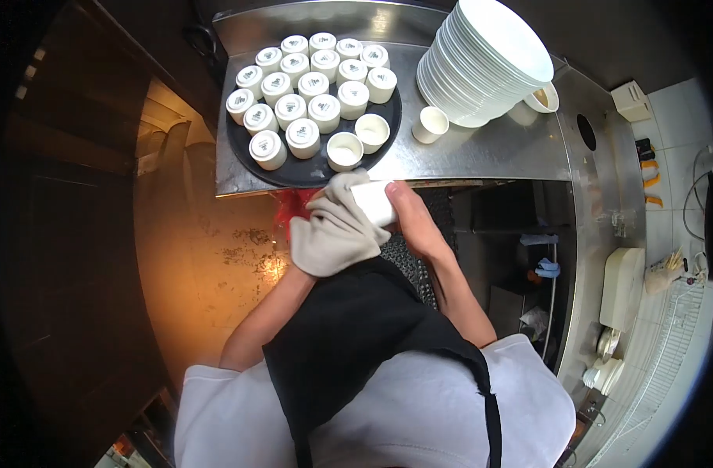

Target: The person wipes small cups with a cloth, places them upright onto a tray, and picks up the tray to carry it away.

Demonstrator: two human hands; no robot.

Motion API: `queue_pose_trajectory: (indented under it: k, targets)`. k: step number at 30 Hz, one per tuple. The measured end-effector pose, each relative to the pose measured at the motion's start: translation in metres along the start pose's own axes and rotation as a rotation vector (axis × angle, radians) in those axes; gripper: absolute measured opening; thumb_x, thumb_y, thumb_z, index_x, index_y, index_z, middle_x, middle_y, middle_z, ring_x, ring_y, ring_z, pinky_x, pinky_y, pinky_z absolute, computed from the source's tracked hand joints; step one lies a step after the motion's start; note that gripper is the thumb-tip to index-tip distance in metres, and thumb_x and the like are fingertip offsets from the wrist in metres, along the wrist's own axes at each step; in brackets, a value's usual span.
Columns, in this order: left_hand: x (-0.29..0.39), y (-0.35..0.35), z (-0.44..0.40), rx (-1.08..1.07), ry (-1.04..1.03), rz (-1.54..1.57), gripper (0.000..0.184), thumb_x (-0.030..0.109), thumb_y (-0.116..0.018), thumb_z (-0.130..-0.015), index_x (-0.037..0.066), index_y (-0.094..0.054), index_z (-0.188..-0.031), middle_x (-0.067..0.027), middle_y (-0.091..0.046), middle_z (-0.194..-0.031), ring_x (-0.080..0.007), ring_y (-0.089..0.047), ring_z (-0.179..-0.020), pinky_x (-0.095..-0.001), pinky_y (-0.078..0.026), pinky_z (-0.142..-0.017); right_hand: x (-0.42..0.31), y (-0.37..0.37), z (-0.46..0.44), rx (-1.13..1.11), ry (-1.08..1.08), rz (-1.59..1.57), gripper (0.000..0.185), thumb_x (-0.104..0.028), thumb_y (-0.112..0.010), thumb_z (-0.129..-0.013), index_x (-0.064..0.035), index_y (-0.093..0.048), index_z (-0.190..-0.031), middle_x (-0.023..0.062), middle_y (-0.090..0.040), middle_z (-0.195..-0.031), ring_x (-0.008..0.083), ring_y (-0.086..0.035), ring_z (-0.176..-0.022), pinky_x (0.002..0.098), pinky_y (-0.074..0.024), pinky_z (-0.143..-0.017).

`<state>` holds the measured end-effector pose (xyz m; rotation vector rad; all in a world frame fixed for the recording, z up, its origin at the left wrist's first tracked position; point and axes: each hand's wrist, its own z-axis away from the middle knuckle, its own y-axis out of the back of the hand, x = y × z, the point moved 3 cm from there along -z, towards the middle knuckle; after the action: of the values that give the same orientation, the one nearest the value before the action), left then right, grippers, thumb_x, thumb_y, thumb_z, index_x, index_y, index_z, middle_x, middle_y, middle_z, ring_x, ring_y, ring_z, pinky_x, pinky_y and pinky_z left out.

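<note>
A white cup is held between my two hands, just in front of the steel counter's edge. My right hand grips its right side, the thumb near its upper end. A grey-beige cloth wraps the cup's left side and covers most of my left hand, whose fingers are hidden beneath it. Beyond, a round black tray bears several upside-down white cups with dark marks on their bases. Two cups at its front right stand upright, open side up.
On the steel counter, right of the tray, stands a single white cup beside a tall stack of white plates. A small bowl sits behind the stack. Shelves with blue cloths are below right.
</note>
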<state>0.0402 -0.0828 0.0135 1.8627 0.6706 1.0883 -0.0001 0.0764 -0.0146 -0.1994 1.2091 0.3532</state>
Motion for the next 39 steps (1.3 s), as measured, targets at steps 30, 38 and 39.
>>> queue_pose_trajectory:
  k: [30,38,39]
  targets:
    - [0.012,-0.014,0.045,0.087,0.002,0.164,0.045,0.028,-0.064,-0.087,0.003,-0.053,-0.123,-0.0170,-0.060,-0.115,-0.0311,-0.059,-0.105,-0.0377,-0.047,-0.091,-0.028,-0.019,0.027,0.061,0.532,-0.101,0.037,-0.023,-0.058,-0.093,-0.0004,-0.058,-0.121,0.0095,-0.068,-0.104,0.0189,-0.060,-0.105,0.0305,-0.0438,-0.095]
    - [0.013,-0.026,0.040,-0.171,0.147,0.820,0.062,0.020,-0.072,-0.085,0.006,-0.045,-0.139,-0.0100,-0.047,-0.142,-0.0226,-0.043,-0.132,-0.0349,-0.033,-0.111,-0.010,-0.005,0.024,0.024,0.331,-0.266,0.023,-0.020,-0.056,-0.096,0.0006,-0.063,-0.103,0.0050,-0.067,-0.094,0.0157,-0.062,-0.090,0.0298,-0.0489,-0.081]
    - [0.015,-0.028,0.036,-0.248,0.221,0.847,0.067,0.016,-0.076,-0.081,0.006,-0.045,-0.139,-0.0098,-0.045,-0.145,-0.0217,-0.041,-0.134,-0.0349,-0.031,-0.113,-0.009,-0.010,0.021,-0.125,-0.029,-0.827,0.025,-0.021,-0.054,-0.097,0.0013,-0.063,-0.104,0.0056,-0.067,-0.099,0.0152,-0.062,-0.090,0.0284,-0.0484,-0.081]
